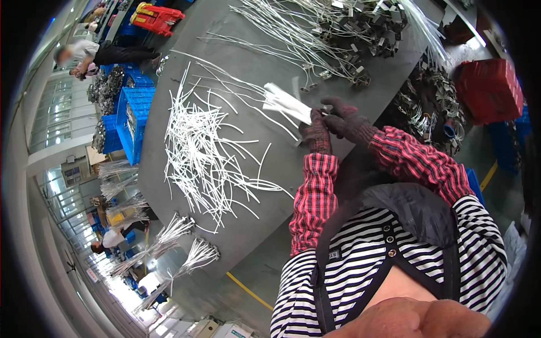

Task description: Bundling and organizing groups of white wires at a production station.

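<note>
My left hand (pixel 316 135), in a dark glove, is closed around the end of a bundle of short white tubes (pixel 284 102). Right beside it is my right hand (pixel 348 121), also gloved, with curled fingers close to the left fingertips. Whatever it pinches is too small and too covered to make out. Thin white wires (pixel 242 93) trail leftward over the table near the bundle. A loose heap of white tubes (pixel 197 146) lies left of my hands on the grey table (pixel 265 197).
Beyond my hands lies a pile of wires with metal connectors (pixel 360 34). More wire bundles (pixel 434 107) and a red crate (pixel 489 90) are at the right. Tied wire bundles (pixel 194 256) overhang the table's near left edge. Blue crates (pixel 134 121) stand left; a person (pixel 84 53) is beyond.
</note>
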`<action>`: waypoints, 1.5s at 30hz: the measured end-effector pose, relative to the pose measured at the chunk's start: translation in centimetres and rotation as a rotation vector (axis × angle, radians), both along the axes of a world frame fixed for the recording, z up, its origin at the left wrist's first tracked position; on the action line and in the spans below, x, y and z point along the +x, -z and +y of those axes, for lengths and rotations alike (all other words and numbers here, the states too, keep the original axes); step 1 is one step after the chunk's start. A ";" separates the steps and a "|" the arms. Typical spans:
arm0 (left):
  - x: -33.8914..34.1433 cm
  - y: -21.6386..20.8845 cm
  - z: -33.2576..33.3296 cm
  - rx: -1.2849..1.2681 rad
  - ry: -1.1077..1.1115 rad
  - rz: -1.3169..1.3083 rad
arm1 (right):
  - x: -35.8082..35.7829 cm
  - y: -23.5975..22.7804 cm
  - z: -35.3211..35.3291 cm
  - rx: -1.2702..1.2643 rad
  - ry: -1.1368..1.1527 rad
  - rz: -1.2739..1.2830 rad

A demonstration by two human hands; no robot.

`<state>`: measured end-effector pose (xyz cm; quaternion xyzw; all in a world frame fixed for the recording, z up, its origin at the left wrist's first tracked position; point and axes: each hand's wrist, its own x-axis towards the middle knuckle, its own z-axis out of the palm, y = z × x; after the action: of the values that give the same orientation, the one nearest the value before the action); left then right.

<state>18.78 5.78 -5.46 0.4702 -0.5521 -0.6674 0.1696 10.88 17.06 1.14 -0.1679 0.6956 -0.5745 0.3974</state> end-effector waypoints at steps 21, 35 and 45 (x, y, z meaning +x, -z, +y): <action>-4.4 -5.9 2.3 0.132 0.118 -0.096 | -1.1 2.8 4.9 -0.098 -0.445 0.987; -7.2 0.0 4.0 0.471 -0.242 0.276 | 2.9 6.5 39.3 0.481 0.459 -0.039; -7.2 -4.1 0.8 0.358 -0.396 0.436 | 5.0 11.5 54.4 0.603 0.526 -0.080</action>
<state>11.54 6.62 -1.41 0.4369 -0.2748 -0.7926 0.3247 15.85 71.50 -10.31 0.1628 0.8362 -0.4327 0.2950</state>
